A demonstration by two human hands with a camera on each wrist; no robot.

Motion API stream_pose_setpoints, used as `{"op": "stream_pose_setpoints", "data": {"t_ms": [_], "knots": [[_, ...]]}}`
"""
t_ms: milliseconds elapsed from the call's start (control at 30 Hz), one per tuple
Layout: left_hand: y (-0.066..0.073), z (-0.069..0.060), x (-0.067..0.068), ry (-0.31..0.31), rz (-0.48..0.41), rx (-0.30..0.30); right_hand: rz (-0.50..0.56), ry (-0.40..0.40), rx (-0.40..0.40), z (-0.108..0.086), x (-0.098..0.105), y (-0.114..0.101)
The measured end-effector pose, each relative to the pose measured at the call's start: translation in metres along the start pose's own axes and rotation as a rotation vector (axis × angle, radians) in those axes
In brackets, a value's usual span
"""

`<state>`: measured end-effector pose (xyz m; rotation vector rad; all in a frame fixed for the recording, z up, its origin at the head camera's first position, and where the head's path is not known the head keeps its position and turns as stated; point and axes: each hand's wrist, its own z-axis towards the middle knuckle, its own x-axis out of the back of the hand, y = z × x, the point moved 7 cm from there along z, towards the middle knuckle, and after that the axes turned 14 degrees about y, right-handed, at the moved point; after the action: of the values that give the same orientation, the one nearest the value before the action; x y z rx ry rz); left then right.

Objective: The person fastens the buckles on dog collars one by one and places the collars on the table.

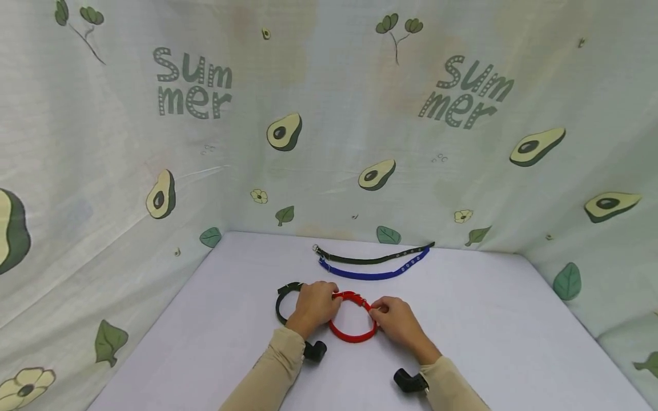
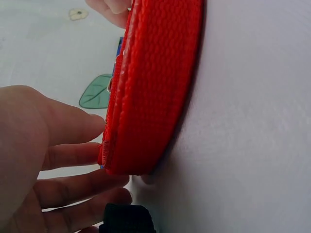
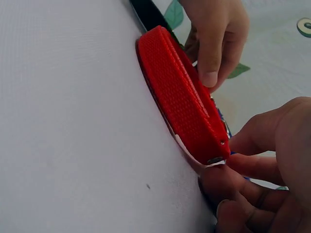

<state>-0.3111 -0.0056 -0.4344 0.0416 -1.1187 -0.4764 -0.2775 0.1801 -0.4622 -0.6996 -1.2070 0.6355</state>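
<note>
The left hand [image 1: 316, 305] and right hand [image 1: 398, 324] pinch opposite sides of the red collar [image 1: 352, 339], likely steadying its loop, on edge on the white surface [image 1: 488, 319]. A looped black collar [image 1: 278, 308] sits beside the left hand; the blue strap [image 1: 362, 277] and dark strap [image 1: 360, 261] lie stretched out beyond, perhaps for working room. Avocado-print cloth [image 1: 329, 85] hangs behind.

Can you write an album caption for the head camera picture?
Left hand and right hand hold a looped red collar; a blue collar lies beyond, unlooped.
</note>
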Motion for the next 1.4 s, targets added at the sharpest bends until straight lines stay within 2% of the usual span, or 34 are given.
{"op": "stream_pose_setpoints", "data": {"t_ms": [300, 533, 800, 967, 1200, 1300, 1400], "knots": [[0.001, 0.003, 0.002, -0.019, -0.003, 0.024, -0.016, 0.015, -0.052, 0.019, 0.020, 0.016], [0.001, 0.008, 0.006, -0.060, -0.036, 0.049, -0.028, 0.031, -0.102, 0.050, 0.041, 0.039], [-0.002, 0.026, 0.004, -0.098, 0.019, 0.051, -0.051, 0.039, -0.168, 0.089, 0.063, 0.068], [-0.001, 0.034, 0.003, -0.101, 0.018, 0.037, -0.077, 0.068, -0.151, 0.107, 0.068, 0.076], [-0.009, 0.046, -0.001, -0.066, 0.010, 0.042, -0.054, 0.076, -0.165, 0.120, 0.059, 0.081], [-0.011, 0.051, -0.006, -0.070, -0.002, 0.044, -0.074, 0.101, -0.129, 0.124, 0.057, 0.082], [-0.011, 0.056, -0.010, -0.081, -0.021, 0.055, -0.151, 0.109, -0.062, 0.127, 0.057, 0.081]]}}
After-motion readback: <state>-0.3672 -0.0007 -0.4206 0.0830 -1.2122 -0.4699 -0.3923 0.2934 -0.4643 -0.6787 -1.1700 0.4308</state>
